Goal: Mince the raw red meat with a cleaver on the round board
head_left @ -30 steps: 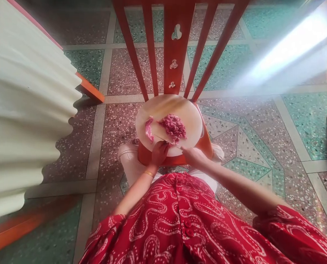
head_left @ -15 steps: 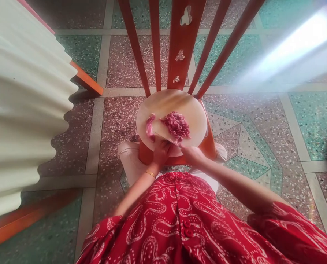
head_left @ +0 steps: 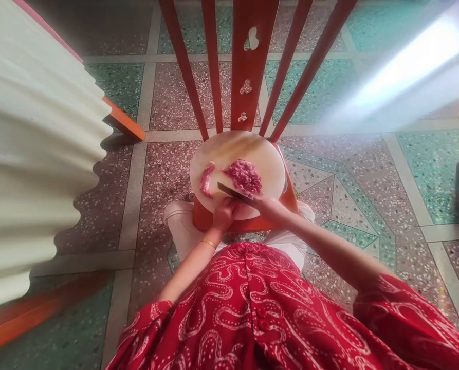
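A round pale cutting board (head_left: 233, 143) lies on the seat of a red wooden chair. Chopped raw meat (head_left: 244, 174) is heaped right of the board's middle, and a separate strip of meat (head_left: 206, 180) lies at its left. My right hand (head_left: 268, 208) is closed round the handle of a knife (head_left: 235, 192), whose dark blade points left between heap and strip. At the board's near edge, my left hand (head_left: 224, 211) is closed, its fingers curled on what looks like a pink piece of meat just below the blade. The fingertips are partly hidden.
The chair's slatted back (head_left: 252, 67) rises beyond the board. On the left hangs a pale wavy-edged cloth (head_left: 40, 169), with orange-red wooden legs (head_left: 125, 121) near it. Speckled tile floor (head_left: 190, 92) surrounds the chair. Bright glare covers the upper right.
The knife blade has turned and its broad dark side now shows, tip to the left. My right hand has shifted slightly up. The left hand stays almost in place.
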`<state>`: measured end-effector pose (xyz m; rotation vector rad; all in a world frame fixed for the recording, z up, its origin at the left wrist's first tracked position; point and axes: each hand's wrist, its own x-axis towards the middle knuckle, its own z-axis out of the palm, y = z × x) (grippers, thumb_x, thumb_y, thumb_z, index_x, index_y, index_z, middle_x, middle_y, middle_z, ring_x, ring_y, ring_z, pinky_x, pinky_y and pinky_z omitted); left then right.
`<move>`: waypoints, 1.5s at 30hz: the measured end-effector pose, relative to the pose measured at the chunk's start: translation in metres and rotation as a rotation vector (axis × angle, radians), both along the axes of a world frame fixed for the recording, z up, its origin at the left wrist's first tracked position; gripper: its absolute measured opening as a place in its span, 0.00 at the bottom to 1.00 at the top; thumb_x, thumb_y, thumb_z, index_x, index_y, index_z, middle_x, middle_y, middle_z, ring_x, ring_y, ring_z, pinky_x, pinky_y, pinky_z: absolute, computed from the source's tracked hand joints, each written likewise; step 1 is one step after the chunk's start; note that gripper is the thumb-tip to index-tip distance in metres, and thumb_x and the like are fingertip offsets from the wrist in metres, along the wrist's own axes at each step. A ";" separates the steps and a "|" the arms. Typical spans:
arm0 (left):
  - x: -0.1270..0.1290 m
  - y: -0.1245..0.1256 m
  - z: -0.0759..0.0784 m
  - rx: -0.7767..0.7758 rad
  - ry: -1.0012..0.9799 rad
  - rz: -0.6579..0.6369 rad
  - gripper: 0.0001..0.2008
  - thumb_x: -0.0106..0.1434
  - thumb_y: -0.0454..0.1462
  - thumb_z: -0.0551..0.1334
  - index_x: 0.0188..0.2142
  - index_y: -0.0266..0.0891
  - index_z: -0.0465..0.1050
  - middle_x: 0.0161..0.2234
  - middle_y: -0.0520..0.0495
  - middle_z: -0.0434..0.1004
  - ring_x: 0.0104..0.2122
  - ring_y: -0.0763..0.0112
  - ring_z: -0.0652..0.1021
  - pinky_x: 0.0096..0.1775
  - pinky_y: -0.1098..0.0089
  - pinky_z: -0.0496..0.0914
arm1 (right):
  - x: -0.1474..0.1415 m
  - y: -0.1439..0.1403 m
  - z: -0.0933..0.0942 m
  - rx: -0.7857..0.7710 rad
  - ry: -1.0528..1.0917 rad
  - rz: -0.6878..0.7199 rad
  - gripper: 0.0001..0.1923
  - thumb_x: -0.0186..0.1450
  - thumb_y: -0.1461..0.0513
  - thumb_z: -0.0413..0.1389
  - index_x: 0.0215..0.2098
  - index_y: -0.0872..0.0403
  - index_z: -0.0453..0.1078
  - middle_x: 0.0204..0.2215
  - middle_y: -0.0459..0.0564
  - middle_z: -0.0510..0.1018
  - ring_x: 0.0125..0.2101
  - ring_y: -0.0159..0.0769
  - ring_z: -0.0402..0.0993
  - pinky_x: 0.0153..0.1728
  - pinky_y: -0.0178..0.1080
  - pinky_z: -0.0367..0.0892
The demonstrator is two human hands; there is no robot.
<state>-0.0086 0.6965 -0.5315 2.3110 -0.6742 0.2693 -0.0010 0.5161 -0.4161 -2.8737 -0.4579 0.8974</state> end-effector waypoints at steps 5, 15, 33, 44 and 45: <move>-0.004 0.004 0.006 -0.054 0.017 0.069 0.10 0.65 0.38 0.54 0.39 0.39 0.72 0.40 0.43 0.72 0.43 0.65 0.72 0.45 0.62 0.69 | -0.016 -0.016 0.014 -0.076 -0.036 -0.095 0.22 0.66 0.65 0.43 0.58 0.53 0.55 0.29 0.52 0.77 0.29 0.37 0.75 0.24 0.32 0.60; -0.006 0.004 0.005 0.008 0.027 0.025 0.09 0.64 0.37 0.55 0.38 0.39 0.73 0.37 0.44 0.75 0.41 0.64 0.72 0.45 0.60 0.69 | -0.037 0.003 0.014 -0.079 0.105 -0.060 0.18 0.64 0.67 0.45 0.52 0.53 0.59 0.29 0.52 0.76 0.30 0.38 0.75 0.27 0.33 0.63; -0.005 0.003 -0.001 0.016 0.037 0.041 0.09 0.64 0.36 0.55 0.39 0.40 0.74 0.39 0.45 0.75 0.43 0.64 0.72 0.45 0.61 0.70 | -0.022 0.002 -0.004 -0.014 0.077 -0.040 0.20 0.65 0.64 0.45 0.55 0.54 0.57 0.34 0.54 0.76 0.33 0.38 0.74 0.30 0.33 0.63; -0.010 0.013 0.007 -0.050 0.022 0.063 0.10 0.65 0.36 0.54 0.42 0.40 0.72 0.40 0.44 0.73 0.43 0.67 0.72 0.45 0.63 0.70 | -0.012 -0.007 0.013 -0.032 -0.021 -0.039 0.24 0.64 0.66 0.45 0.58 0.51 0.55 0.29 0.51 0.77 0.28 0.39 0.75 0.23 0.33 0.60; -0.010 0.013 0.007 -0.041 0.024 0.053 0.10 0.65 0.36 0.54 0.42 0.40 0.72 0.40 0.44 0.74 0.42 0.67 0.72 0.45 0.62 0.70 | -0.018 -0.004 0.014 -0.034 0.005 -0.036 0.25 0.64 0.66 0.45 0.59 0.50 0.54 0.29 0.51 0.77 0.28 0.38 0.75 0.23 0.32 0.59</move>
